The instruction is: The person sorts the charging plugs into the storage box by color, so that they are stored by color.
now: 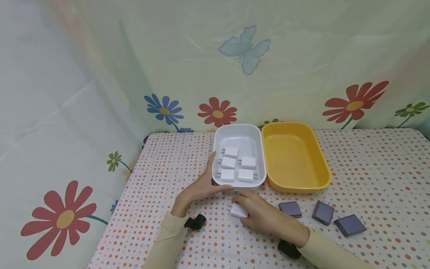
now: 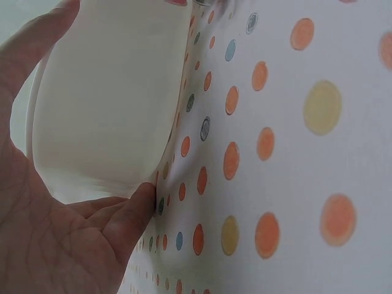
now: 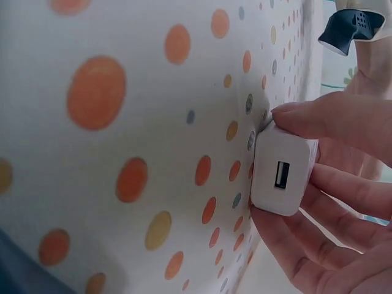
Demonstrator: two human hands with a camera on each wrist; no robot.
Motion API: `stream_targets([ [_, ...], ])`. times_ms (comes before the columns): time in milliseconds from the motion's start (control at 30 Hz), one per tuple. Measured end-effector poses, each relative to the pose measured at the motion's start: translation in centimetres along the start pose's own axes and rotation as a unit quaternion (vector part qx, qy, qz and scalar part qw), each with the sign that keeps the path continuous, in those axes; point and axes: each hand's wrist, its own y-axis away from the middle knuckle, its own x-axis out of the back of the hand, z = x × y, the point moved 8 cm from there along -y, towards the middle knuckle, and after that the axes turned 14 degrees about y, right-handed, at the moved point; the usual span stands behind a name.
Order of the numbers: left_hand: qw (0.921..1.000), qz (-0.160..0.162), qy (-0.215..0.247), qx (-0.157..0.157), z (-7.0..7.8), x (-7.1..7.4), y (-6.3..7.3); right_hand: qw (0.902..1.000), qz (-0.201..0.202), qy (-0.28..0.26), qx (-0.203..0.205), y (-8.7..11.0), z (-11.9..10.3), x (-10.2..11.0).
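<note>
In the head view my right hand [image 1: 254, 210] pinches a white USB charger [image 1: 239, 210] by its ends, close over the tabletop in front of a white tray; its prongs point left. The right wrist view shows the charger's USB port [image 3: 282, 175] between thumb and fingers. My left hand [image 1: 203, 183] holds the near left corner of the white tray [image 1: 258, 149], thumb along the front and fingers up the left side. The left wrist view shows this hand spread around the tray's outer wall [image 2: 110, 92]. Several white chargers [image 1: 228, 163] lie inside the tray.
A yellow tray [image 1: 295, 188] stands right beside the white one. Three dark purple chargers [image 1: 290, 209] lie on the dotted tablecloth [image 1: 161, 168] to the right of my right hand. A flowered curtain [image 1: 285, 86] hangs behind the table. Black wrist cameras [image 1: 195, 222] sit at both wrists.
</note>
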Motion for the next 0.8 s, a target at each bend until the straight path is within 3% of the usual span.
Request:
stream_targets([
  [533, 0.9999, 0.010, -0.004, 0.007, -0.2, 0.1, 0.4, 0.9997, -0.015, -0.020, 0.000, 1.3, 0.2, 1.1],
  [700, 0.9999, 0.009, -0.008, 0.012, -0.3, 0.2, 0.3, 0.9994, -0.021, -0.025, -0.014, 1.4, 0.5, 3.4],
  [800, 1.0000, 0.003, -0.007, 0.007, -0.3, 0.1, 0.1, 0.9997, 0.007, -0.021, -0.014, 1.0, 1.2, 5.7],
])
